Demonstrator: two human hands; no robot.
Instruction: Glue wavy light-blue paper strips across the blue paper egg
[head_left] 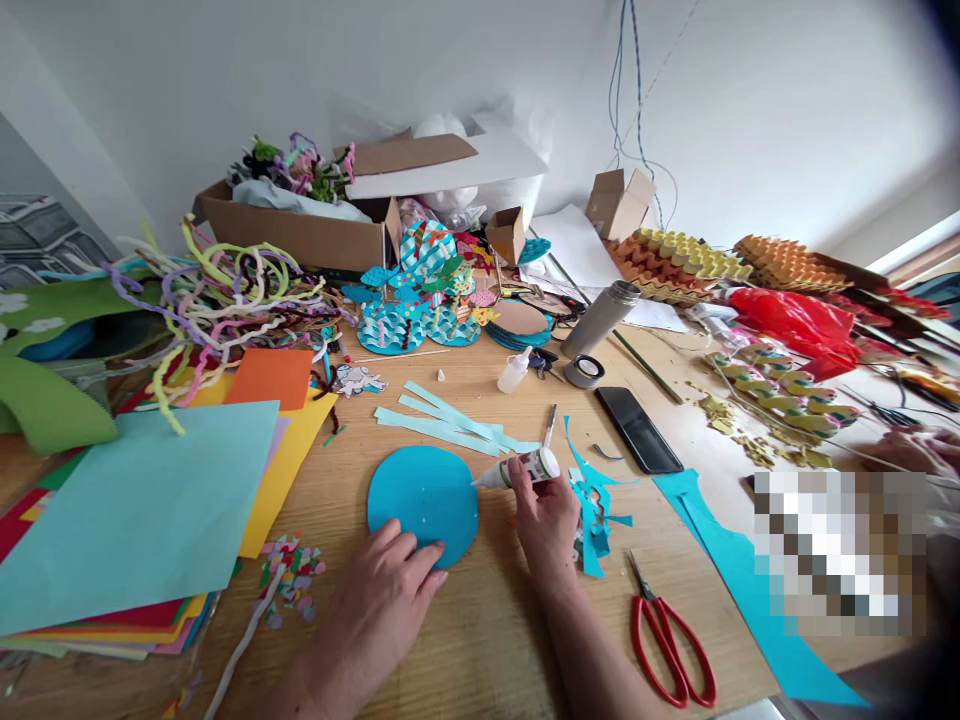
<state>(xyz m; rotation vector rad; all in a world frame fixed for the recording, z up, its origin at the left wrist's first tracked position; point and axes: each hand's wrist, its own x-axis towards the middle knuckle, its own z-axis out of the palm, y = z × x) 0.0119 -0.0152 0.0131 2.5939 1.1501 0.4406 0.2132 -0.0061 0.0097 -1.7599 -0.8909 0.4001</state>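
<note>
A round blue paper disc (420,490) lies flat on the wooden table, with a few small whitish dots on it. My left hand (401,565) rests on its lower edge, fingers apart and pressing lightly on the paper. In my right hand (547,510) is a white glue bottle (536,464), tipped sideways with its nozzle at the disc's right edge. Pale blue paper strips (442,425) lie just beyond the disc. Beside my right hand are blue paper scraps (595,520), and red-handled scissors (664,640) lie nearer the table's front edge.
Coloured paper sheets (150,490) are stacked at left, below tangled pipe cleaners (225,290). A black phone (637,430), a grey flask (600,320) and a small squeeze bottle (514,372) stand or lie behind. Another person's hand (911,450) is at far right.
</note>
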